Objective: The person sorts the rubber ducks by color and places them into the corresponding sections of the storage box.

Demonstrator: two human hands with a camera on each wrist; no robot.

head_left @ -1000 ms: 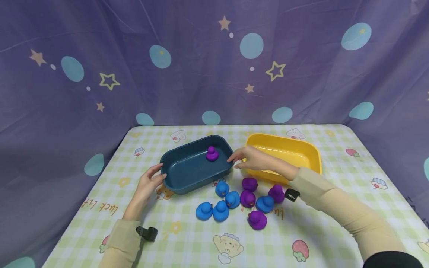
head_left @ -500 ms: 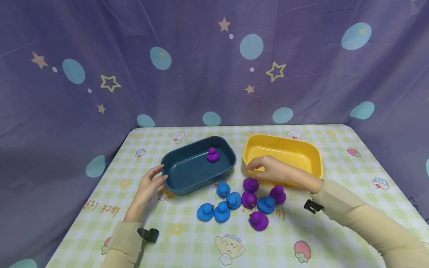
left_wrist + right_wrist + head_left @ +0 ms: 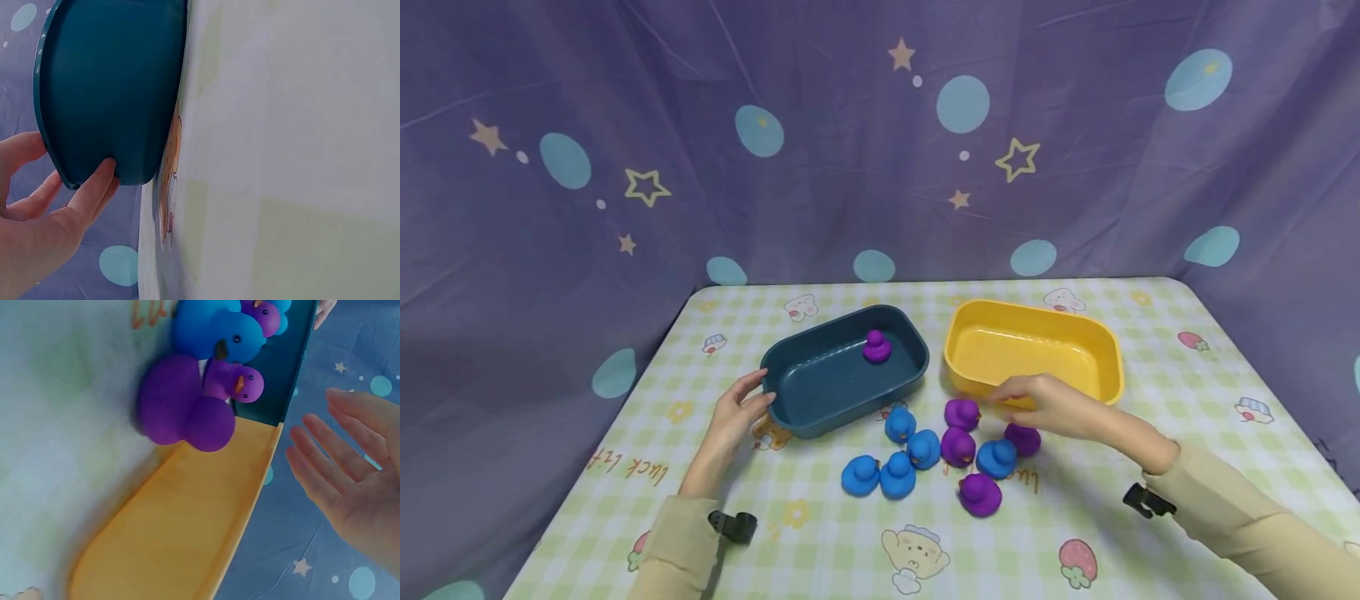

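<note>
My left hand (image 3: 747, 402) lies against the near left end of a dark blue tub (image 3: 820, 408), its fingers (image 3: 94, 187) relaxed on the outer wall (image 3: 112, 87). One purple duck (image 3: 876, 346) sits inside that tub. My right hand (image 3: 1037, 398) hovers open and holds nothing, in front of the yellow tub (image 3: 1108, 354) and just above a purple duck (image 3: 1022, 439). The right wrist view shows the flat palm (image 3: 350, 487) beside a purple duck (image 3: 181, 406), a blue duck (image 3: 212, 331) and the yellow tub's wall (image 3: 187, 519).
Several blue ducks (image 3: 896, 475) and purple ducks (image 3: 979, 493) crowd the checked tablecloth (image 3: 820, 542) in front of both tubs. The yellow tub holds nothing. A purple starred curtain (image 3: 880, 125) hangs behind the table.
My right hand drew back from the blue tub's right rim, moving right and nearer, past the yellow tub's front to above the purple ducks. The left hand stayed put.
</note>
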